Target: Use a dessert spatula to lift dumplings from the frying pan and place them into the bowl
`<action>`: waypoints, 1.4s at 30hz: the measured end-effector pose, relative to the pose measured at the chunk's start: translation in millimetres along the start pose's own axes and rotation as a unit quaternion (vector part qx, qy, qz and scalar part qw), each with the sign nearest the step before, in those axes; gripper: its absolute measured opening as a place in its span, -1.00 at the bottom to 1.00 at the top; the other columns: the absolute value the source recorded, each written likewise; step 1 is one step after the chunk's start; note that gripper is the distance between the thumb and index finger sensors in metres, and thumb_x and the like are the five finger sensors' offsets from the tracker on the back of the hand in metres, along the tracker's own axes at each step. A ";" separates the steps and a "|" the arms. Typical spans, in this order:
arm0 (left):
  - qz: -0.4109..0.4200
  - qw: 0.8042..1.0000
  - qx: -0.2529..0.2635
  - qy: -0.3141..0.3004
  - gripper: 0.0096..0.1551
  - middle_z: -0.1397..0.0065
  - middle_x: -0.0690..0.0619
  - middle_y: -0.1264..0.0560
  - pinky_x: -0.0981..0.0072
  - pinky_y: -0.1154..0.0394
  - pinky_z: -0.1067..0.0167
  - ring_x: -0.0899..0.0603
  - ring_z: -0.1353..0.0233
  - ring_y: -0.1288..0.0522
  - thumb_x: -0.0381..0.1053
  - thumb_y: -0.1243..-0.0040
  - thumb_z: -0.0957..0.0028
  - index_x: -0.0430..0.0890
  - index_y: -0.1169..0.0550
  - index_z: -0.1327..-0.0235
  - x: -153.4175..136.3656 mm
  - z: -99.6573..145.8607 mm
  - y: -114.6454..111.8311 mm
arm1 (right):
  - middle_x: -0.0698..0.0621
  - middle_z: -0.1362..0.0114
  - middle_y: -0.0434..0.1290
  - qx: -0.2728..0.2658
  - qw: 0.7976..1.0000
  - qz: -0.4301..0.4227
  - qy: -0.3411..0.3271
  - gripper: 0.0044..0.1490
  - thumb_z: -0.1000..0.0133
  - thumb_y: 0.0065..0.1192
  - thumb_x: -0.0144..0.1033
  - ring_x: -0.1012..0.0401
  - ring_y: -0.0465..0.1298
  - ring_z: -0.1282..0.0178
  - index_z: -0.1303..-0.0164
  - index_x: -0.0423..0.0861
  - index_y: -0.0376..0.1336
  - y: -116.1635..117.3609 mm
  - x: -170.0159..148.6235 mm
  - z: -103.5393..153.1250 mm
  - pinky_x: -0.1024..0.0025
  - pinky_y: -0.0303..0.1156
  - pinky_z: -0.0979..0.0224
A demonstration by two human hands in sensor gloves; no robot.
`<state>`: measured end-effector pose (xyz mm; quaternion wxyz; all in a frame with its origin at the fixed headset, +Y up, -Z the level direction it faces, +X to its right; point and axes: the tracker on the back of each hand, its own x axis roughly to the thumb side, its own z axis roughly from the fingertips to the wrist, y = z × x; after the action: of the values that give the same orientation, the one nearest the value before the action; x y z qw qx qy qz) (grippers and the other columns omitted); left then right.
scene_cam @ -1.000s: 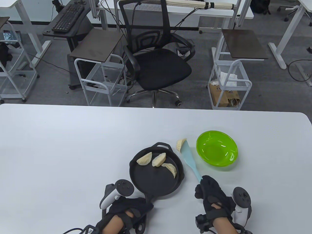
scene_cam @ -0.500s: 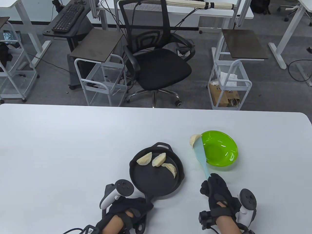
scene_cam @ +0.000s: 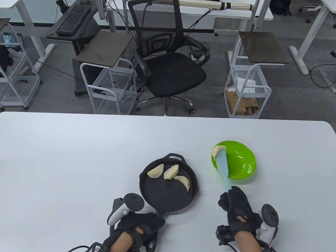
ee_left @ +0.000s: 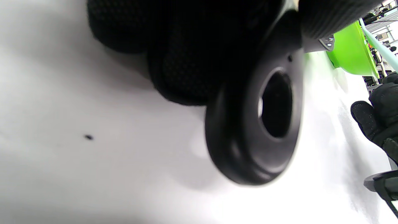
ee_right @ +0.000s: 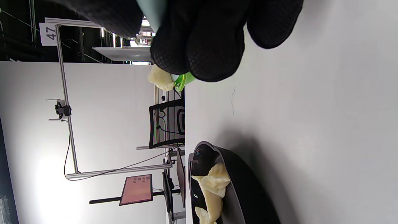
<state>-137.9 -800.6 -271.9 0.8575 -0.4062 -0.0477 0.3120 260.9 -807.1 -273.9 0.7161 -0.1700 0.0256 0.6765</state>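
Note:
A black frying pan [scene_cam: 162, 194] sits on the white table with three pale dumplings [scene_cam: 171, 172] in its far half. My left hand [scene_cam: 139, 225] grips the pan's handle [ee_left: 255, 130] at the near edge. My right hand [scene_cam: 235, 207] holds the handle of a light blue dessert spatula [scene_cam: 223, 164]. Its blade carries one dumpling [scene_cam: 217, 151] over the left rim of the green bowl [scene_cam: 240, 164]. In the right wrist view the carried dumpling [ee_right: 160, 79] shows beyond my fingers, and the pan [ee_right: 239, 186] lies below.
Beyond the table's far edge stand a black office chair [scene_cam: 168, 65] and white wire carts [scene_cam: 246, 92]. The white table [scene_cam: 65, 157] stretches wide to the left of the pan.
My right hand has swung the spatula and its dumpling rightward, from beside the pan to above the bowl's left rim. The left hand and the pan have stayed put.

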 end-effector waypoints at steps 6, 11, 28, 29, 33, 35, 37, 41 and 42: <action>0.000 1.000 0.000 0.000 -0.26 0.03 0.22 -0.77 0.17 -0.58 0.10 0.01 0.17 -0.74 0.55 -0.07 -0.09 0.13 -0.46 -0.38 0.0 0.0 0.0 | 0.09 -0.38 0.38 0.002 1.000 -0.013 -0.001 -0.18 -0.30 0.08 0.01 0.00 0.50 -0.24 -0.59 -0.13 -0.12 -1.5 -0.1 -0.6 -0.12 0.22 -0.57; 0.000 1.000 0.000 0.000 -0.26 0.03 0.23 -0.77 0.17 -0.58 0.10 0.01 0.17 -0.74 0.55 -0.08 -0.09 0.13 -0.46 -0.38 0.0 0.0 0.0 | 0.08 -0.40 0.36 0.005 1.000 -0.024 0.000 -0.16 -0.30 0.08 0.02 0.00 0.49 -0.26 -0.59 -0.13 -0.14 -2.0 1.1 -0.3 -0.12 0.21 -0.58; 0.000 1.000 0.000 0.000 -0.26 0.04 0.23 -0.77 0.17 -0.58 0.10 0.01 0.17 -0.74 0.56 -0.08 -0.09 0.13 -0.46 -0.38 0.0 0.0 0.0 | 0.03 -0.47 0.32 0.009 1.000 -0.026 -0.007 -0.11 -0.30 0.09 0.07 -0.04 0.44 -0.35 -0.61 -0.11 -0.18 -3.2 4.1 0.2 -0.15 0.17 -0.60; 0.000 1.000 0.000 0.000 -0.26 0.03 0.23 -0.77 0.17 -0.58 0.10 0.01 0.17 -0.74 0.55 -0.08 -0.09 0.13 -0.46 -0.38 0.0 0.0 0.0 | 0.02 -0.47 0.31 0.009 1.000 -0.025 -0.010 -0.11 -0.30 0.09 0.08 -0.05 0.43 -0.36 -0.61 -0.11 -0.18 -3.3 4.7 0.2 -0.16 0.17 -0.60; 0.000 1.000 0.000 0.000 -0.26 0.03 0.23 -0.77 0.17 -0.58 0.10 0.01 0.17 -0.74 0.56 -0.07 -0.09 0.13 -0.46 -0.38 0.0 0.0 0.0 | 0.00 -0.49 0.30 0.008 1.000 -0.016 -0.017 -0.10 -0.30 0.10 0.09 -0.06 0.41 -0.39 -0.62 -0.10 -0.19 -3.4 6.0 0.5 -0.17 0.16 -0.60; 0.000 1.000 0.000 0.000 -0.26 0.03 0.23 -0.77 0.17 -0.58 0.10 0.01 0.17 -0.74 0.55 -0.08 -0.09 0.13 -0.46 -0.38 0.0 0.0 0.0 | -0.01 -0.50 0.28 0.008 1.000 -0.014 -0.019 -0.09 -0.30 0.10 0.10 -0.07 0.39 -0.41 -0.62 -0.09 -0.20 -3.4 5.8 0.3 -0.17 0.15 -0.61; 0.000 1.000 0.000 0.000 -0.26 0.03 0.23 -0.77 0.17 -0.58 0.10 0.01 0.17 -0.74 0.56 -0.08 -0.09 0.13 -0.46 -0.38 0.0 0.0 0.0 | -0.03 -0.53 0.24 0.006 1.000 -0.004 -0.024 -0.08 -0.29 0.10 0.09 -0.09 0.36 -0.45 -0.63 -0.07 -0.21 -3.2 6.3 0.6 -0.18 0.13 -0.61; 0.000 1.000 0.000 0.000 -0.26 0.03 0.23 -0.77 0.17 -0.58 0.10 0.01 0.17 -0.74 0.56 -0.07 -0.09 0.13 -0.46 -0.38 0.0 0.0 0.0 | -0.06 -0.55 0.21 -0.012 0.999 0.014 -0.030 -0.08 -0.30 0.10 0.07 -0.13 0.29 -0.51 -0.64 -0.07 -0.24 -5.0 8.4 2.1 -0.20 0.09 -0.62; 0.000 1.000 0.000 0.000 -0.26 0.03 0.23 -0.77 0.17 -0.58 0.10 0.01 0.17 -0.74 0.56 -0.07 -0.09 0.13 -0.46 -0.38 0.0 0.0 0.0 | -0.06 -0.55 0.21 -0.016 0.999 0.016 -0.031 -0.09 -0.30 0.10 0.07 -0.14 0.28 -0.52 -0.64 -0.06 -0.23 -5.7 8.9 2.5 -0.20 0.08 -0.62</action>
<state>-137.9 -800.6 -271.9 0.8575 -0.4062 -0.0477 0.3120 266.8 -798.0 -272.7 0.7027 -0.1596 -0.0046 0.6933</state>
